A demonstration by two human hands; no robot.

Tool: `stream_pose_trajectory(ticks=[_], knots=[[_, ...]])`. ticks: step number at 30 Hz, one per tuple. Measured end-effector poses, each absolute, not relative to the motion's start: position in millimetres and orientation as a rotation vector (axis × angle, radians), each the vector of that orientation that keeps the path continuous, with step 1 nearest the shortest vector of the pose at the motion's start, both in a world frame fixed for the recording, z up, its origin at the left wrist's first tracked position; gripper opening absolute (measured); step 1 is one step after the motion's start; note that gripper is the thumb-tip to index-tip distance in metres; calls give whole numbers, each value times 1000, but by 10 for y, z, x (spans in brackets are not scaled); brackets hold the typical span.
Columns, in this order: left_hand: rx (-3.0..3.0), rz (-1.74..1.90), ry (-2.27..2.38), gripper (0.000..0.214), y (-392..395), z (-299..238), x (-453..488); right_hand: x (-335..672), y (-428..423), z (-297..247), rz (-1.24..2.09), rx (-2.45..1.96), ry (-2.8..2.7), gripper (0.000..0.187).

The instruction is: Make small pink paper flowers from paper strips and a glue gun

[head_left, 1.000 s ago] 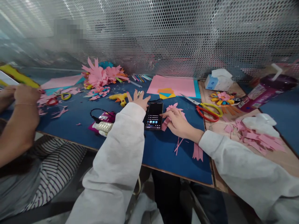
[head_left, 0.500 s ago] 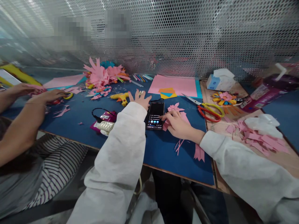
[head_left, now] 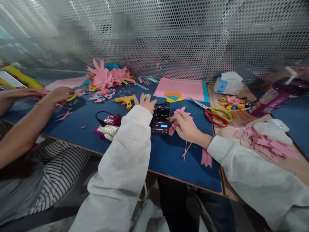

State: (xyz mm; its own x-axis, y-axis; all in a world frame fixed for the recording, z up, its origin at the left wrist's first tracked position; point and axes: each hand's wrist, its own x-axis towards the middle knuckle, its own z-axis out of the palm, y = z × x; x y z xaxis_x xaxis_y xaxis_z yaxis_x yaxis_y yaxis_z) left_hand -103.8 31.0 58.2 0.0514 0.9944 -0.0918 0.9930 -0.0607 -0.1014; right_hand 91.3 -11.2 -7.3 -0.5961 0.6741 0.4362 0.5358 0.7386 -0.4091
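A black phone (head_left: 160, 119) lies lit on the blue table (head_left: 166, 154), showing a timer. My left hand (head_left: 145, 102) rests flat and open just left of the phone's top, near a yellow glue gun (head_left: 125, 101). My right hand (head_left: 183, 125) lies beside the phone's right edge, index finger stretched to the screen, other fingers curled over pink paper strips (head_left: 174, 125). I cannot make out whether it holds any of them.
Red-and-yellow scissors (head_left: 215, 115) lie right of my hand. Pink paper sheets (head_left: 181, 88), paper flowers (head_left: 106, 77), a tissue box (head_left: 228, 83) and pink scraps (head_left: 267, 145) surround us. Another person's hands (head_left: 59, 94) work at the left. A perforated metal screen (head_left: 169, 35) stands behind.
The phone screen switched from an app list to a timer display. My right index finger shifted slightly on the screen. The other person's hands moved right towards the yellow-handled scissors.
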Motion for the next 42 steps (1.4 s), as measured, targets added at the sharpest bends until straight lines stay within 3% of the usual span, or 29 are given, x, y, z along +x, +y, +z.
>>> stream_pose_trajectory(ticks=[24, 30, 36, 42], knots=[[-2272, 80, -2105, 44, 325, 504, -1050, 922, -141, -68, 262, -730, -2482, 30], [-2245, 144, -2139, 46, 354, 514, -1040, 1033, -91, 258, 247, -795, -2344, 30], [-2265, 55, -2082, 43, 326, 546, -1023, 1283, -184, 558, 88, -750, -2616, 20], [-2299, -39, -2044, 42, 337, 563, -1011, 1455, -534, 332, -219, -672, -2864, 21]])
